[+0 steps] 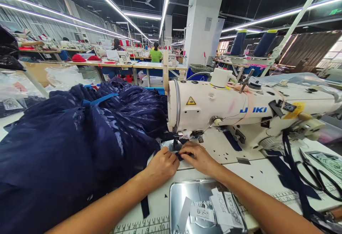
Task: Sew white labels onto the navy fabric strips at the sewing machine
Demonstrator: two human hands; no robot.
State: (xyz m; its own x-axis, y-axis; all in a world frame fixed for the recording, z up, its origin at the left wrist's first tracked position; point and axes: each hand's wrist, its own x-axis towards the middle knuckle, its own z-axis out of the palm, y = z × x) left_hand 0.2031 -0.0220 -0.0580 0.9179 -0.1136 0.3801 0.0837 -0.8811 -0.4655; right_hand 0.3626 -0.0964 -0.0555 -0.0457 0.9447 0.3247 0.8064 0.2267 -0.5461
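At the needle end of a white sewing machine, both hands work close together just in front of the presser foot. My left hand is closed, its fingers curled on the near side of the needle plate; what they hold is hidden. My right hand pinches a small piece of navy fabric beside the foot. To the left of the needle lies a large heap of navy garments, its edge reaching the machine bed. A light blue strap crosses the heap.
A metal tray with printed white labels sits in front of my hands. Black scissors and navy strips lie at the right. Fabric scraps dot the table; a measuring scale runs along its front. A person in green sits farther back.
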